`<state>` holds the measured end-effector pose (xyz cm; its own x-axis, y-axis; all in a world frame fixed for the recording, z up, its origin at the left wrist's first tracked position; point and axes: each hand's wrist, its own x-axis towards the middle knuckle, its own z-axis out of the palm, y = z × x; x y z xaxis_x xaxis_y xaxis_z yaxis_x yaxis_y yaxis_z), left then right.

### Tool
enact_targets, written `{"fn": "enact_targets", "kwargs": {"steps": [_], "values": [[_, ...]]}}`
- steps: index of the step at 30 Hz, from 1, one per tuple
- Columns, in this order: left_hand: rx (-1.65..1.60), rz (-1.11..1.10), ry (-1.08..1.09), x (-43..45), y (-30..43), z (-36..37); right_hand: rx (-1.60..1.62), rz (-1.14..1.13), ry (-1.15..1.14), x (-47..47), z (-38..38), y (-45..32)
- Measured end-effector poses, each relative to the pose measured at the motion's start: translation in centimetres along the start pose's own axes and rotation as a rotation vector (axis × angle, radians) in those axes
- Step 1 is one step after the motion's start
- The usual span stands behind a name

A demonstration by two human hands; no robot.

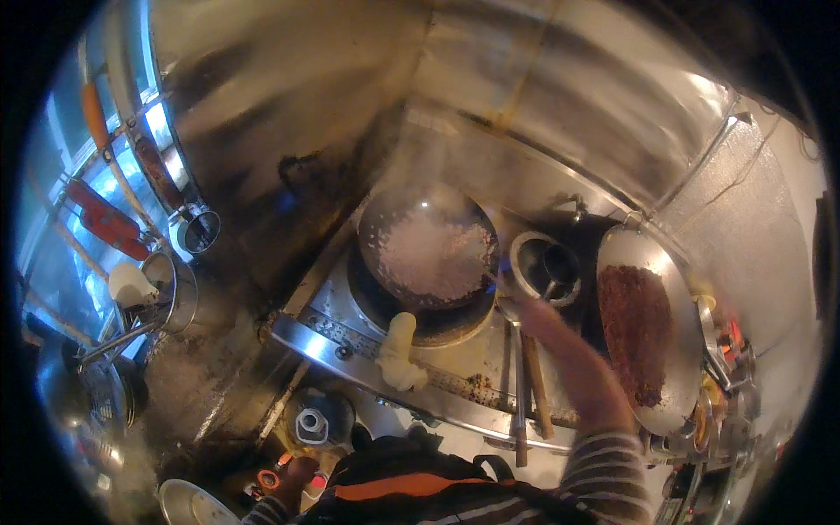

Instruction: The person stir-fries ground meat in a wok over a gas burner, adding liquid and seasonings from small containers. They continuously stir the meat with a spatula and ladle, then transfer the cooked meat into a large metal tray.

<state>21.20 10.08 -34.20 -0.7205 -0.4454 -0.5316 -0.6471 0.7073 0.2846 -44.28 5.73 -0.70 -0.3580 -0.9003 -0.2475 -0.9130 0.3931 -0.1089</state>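
Observation:
A wok (426,298) of small pale food pieces (426,256) sits tilted on the stove burner, and steam blurs its contents. Its handle (398,348) is wrapped in pale cloth and points towards me. My right hand (528,312) is stretched out just right of the wok's rim. Motion blur hides its fingers and whether it grips a utensil. Low at the left, my left hand (300,474) is beside an orange ring-shaped part (268,479) and a container with a red top (318,482). I cannot tell if it holds either one.
Right of the wok stands a round metal pot (518,252) with a ladle inside. Beyond it lies a large metal tray (679,374) of dark red-brown food (636,335). Long-handled utensils (520,394) cross the stove's front edge. Strainers (187,292) hang at left.

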Motion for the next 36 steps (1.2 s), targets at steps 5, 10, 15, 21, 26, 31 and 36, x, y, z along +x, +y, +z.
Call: {"fn": "enact_targets", "kwargs": {"steps": [5,10,15,21,26,31,36], "values": [[-0.335,-0.234,-0.015,-0.2,-3.0,2.0,0.224,-0.224,-0.043,1.7,4.3,-6.9],[0.103,-0.14,-0.111,-0.9,0.9,-3.8,-0.068,-0.286,-0.097,-3.1,-4.1,-5.1],[0.077,-0.039,-0.068,0.3,1.2,-2.5,-0.104,0.034,-0.024,3.0,0.5,-1.2],[-0.013,-0.108,-0.023,-1.7,1.6,-5.0,0.392,-0.055,-0.112,-0.1,2.7,-11.3],[-0.217,-0.18,0.109,-1.1,0.3,0.8,-0.149,-0.036,-0.175,-1.3,-1.8,-4.9],[-0.008,-0.196,-0.093,-2.5,3.3,-2.6,0.007,0.088,-0.023,7.6,4.3,-2.6],[0.079,-0.163,-0.125,-2.0,2.6,-3.9,0.668,-0.062,-0.261,10.5,14.1,-3.2]]}}
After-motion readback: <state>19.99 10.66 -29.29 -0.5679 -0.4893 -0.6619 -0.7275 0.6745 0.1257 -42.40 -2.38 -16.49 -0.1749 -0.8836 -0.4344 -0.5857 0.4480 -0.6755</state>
